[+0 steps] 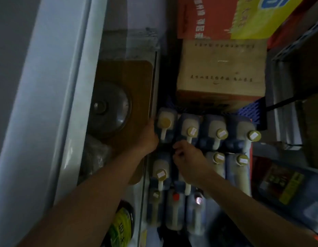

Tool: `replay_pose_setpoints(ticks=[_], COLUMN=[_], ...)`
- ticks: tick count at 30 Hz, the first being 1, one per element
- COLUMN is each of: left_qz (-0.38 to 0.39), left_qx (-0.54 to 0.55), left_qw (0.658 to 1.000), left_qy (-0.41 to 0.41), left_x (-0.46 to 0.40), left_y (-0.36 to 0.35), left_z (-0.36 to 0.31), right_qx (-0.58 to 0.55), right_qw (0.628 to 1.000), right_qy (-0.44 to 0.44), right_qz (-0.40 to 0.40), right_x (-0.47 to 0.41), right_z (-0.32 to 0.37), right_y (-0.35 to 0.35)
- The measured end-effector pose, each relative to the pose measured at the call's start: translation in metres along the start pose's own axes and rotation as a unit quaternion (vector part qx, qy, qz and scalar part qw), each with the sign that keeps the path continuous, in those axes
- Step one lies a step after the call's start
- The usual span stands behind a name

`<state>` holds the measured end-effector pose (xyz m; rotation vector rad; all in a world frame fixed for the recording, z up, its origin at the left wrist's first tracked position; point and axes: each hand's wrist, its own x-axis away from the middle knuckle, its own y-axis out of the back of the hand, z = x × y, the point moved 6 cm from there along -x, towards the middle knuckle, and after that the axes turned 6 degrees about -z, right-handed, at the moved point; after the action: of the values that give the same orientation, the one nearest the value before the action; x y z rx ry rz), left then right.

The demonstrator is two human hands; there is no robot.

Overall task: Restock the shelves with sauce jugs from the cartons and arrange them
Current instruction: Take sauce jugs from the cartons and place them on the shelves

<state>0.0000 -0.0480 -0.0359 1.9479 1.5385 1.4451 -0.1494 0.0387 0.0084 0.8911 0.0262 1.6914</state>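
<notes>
Several sauce jugs with pale shoulders, dark labels and yellow caps stand in rows below me. My left hand (149,135) grips the side of the far-left jug (165,122) in the back row. My right hand (187,160) curls over a jug in the second row, its fingers around the handle; that jug is mostly hidden under the hand. The jug (190,130) right behind that hand stands upright. Another capped jug (160,172) stands to the left of my right hand. The scene is dim.
A brown carton (220,68) sits behind the jugs on a blue crate (250,111), with a red and yellow carton (225,16) above it. A wooden board (136,82) with a dark pot lid (108,107) lies to the left. Metal shelving (288,113) stands on the right.
</notes>
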Motion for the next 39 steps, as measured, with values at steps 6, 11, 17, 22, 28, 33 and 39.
replay_pose_setpoints(ticks=[6, 11, 17, 22, 28, 33, 39], left_qz=[-0.007, -0.018, -0.013, -0.001, -0.006, 0.029, 0.122], left_qx=[0.041, 0.065, 0.146, 0.106, 0.135, 0.224, 0.158], left_qw=[0.999, 0.998, 0.989, 0.994, 0.990, 0.970, 0.967], left_qy=[-0.026, -0.011, 0.012, 0.004, -0.038, -0.087, -0.159], left_x=[-0.019, -0.020, -0.012, 0.013, 0.041, 0.067, 0.148], left_y=[0.030, 0.024, 0.028, 0.034, 0.051, 0.103, 0.186], left_z=[-0.022, -0.018, -0.008, 0.002, -0.012, -0.042, -0.168], right_qx=[-0.043, -0.064, -0.066, -0.035, -0.039, -0.072, -0.043], right_qw=[0.989, 0.967, 0.969, 0.972, 0.983, 0.981, 0.960], right_qy=[-0.131, -0.156, -0.063, -0.094, 0.018, 0.157, 0.270], right_qz=[-0.059, -0.191, -0.231, -0.213, -0.178, -0.093, -0.055], right_x=[-0.070, -0.073, -0.066, -0.063, -0.037, 0.014, 0.105], right_z=[0.007, 0.002, 0.023, 0.031, 0.070, 0.133, 0.212], right_y=[-0.047, -0.058, -0.057, -0.039, 0.023, 0.136, 0.265])
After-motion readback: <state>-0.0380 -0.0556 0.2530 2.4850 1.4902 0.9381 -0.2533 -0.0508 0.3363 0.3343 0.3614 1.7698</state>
